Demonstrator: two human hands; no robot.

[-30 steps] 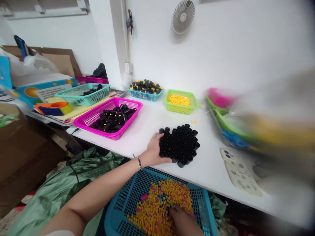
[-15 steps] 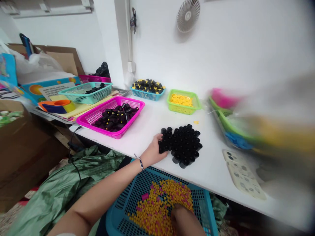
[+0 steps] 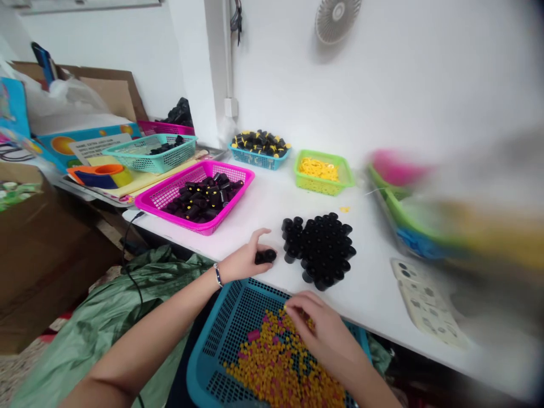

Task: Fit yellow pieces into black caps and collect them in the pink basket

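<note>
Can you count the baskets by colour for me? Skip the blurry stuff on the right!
Pink: 2 (pink basket of black pieces, pink basket at the back)
Teal: 1 (teal basket)
Blue: 2 (small blue basket, big blue basket of yellow pieces)
Lime green: 1 (lime green basket)
Total: 6

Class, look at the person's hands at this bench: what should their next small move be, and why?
Probably the right hand should carry a yellow pellet from the blue mesh basket to the black cylinder pair under the left hand. Its fingertips are already at the pellets, and the black cylinders in the pink mesh basket show yellow dots.
</note>
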